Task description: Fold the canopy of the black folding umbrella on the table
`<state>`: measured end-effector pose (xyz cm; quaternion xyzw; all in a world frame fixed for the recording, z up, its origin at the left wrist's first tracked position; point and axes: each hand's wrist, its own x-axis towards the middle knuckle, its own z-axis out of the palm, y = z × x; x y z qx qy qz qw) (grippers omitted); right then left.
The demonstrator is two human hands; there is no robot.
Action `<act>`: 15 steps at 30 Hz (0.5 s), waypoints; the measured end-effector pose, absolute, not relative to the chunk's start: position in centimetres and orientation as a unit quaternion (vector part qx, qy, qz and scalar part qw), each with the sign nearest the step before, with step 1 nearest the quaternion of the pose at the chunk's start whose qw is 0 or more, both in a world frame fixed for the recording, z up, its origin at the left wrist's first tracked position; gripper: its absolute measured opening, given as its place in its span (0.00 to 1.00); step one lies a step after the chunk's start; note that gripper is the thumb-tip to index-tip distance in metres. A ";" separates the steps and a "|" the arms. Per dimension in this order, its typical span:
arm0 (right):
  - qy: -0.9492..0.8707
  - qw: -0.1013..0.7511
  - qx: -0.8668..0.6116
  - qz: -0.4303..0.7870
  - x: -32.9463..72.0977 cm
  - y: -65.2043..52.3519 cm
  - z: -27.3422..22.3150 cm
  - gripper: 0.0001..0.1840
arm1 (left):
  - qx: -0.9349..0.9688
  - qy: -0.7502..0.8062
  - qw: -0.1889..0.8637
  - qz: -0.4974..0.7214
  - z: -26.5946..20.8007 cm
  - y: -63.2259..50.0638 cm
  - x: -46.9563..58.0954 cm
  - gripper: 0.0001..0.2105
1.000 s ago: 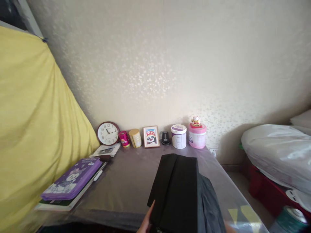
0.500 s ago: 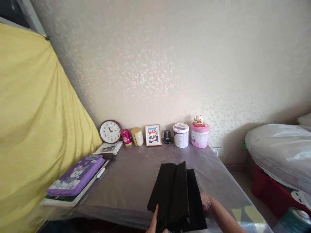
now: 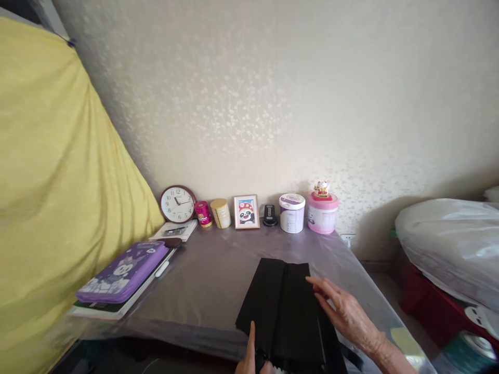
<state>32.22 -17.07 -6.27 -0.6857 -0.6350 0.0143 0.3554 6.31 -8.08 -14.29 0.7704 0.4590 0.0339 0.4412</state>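
Note:
A black folded thing (image 3: 268, 296) with flat rectangular panels and a lengthwise crease extends over the table's near edge; I cannot make out its exact kind. My left hand (image 3: 249, 358) grips its near left end, thumb on top and the other fingers mostly hidden. Beside the far right edge of the top panel, my right hand (image 3: 343, 311) has its fingers stretched out and apart, fingertips at the edge. Under that hand a black strap-like piece (image 3: 351, 357) sticks out to the right.
The table (image 3: 202, 291) has a clear plastic cover. On the left a purple case (image 3: 125, 272) lies on books. Along the wall stand a clock (image 3: 178, 204), a picture frame (image 3: 247, 212), tubs (image 3: 291, 215) and a lucky cat figurine (image 3: 322, 189). A plastic-wrapped bundle (image 3: 448, 249) is at right.
The raised right flap of the black thing now lies flatter. My right hand has come up from beside the near right side to the far right edge, fingers extended. My left hand keeps its grip.

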 end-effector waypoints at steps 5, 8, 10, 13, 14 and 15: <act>-0.699 0.310 -0.645 0.013 31.2 -17.6 -6.0 0.18 | 0.773 0.435 0.459 0.041 -14.1 -8.1 6.2 0.38; -0.698 0.324 -0.639 0.020 31.0 -17.3 -6.0 0.16 | 0.754 0.438 0.486 0.055 -14.2 -8.1 6.1 0.40; -0.702 0.328 -0.632 0.032 30.8 -16.9 -5.8 0.15 | 0.754 0.434 0.489 0.065 -14.2 -8.2 6.0 0.40; -0.704 0.332 -0.626 0.045 30.3 -16.3 -5.5 0.14 | 0.765 0.422 0.481 0.070 -14.2 -8.3 5.9 0.40; -0.701 0.336 -0.627 0.047 30.2 -16.0 -5.5 0.14 | 0.769 0.416 0.480 0.076 -14.1 -8.4 5.9 0.40; -0.696 0.343 -0.629 0.049 30.0 -15.7 -5.4 0.14 | 0.771 0.410 0.479 0.085 -14.0 -8.4 5.9 0.41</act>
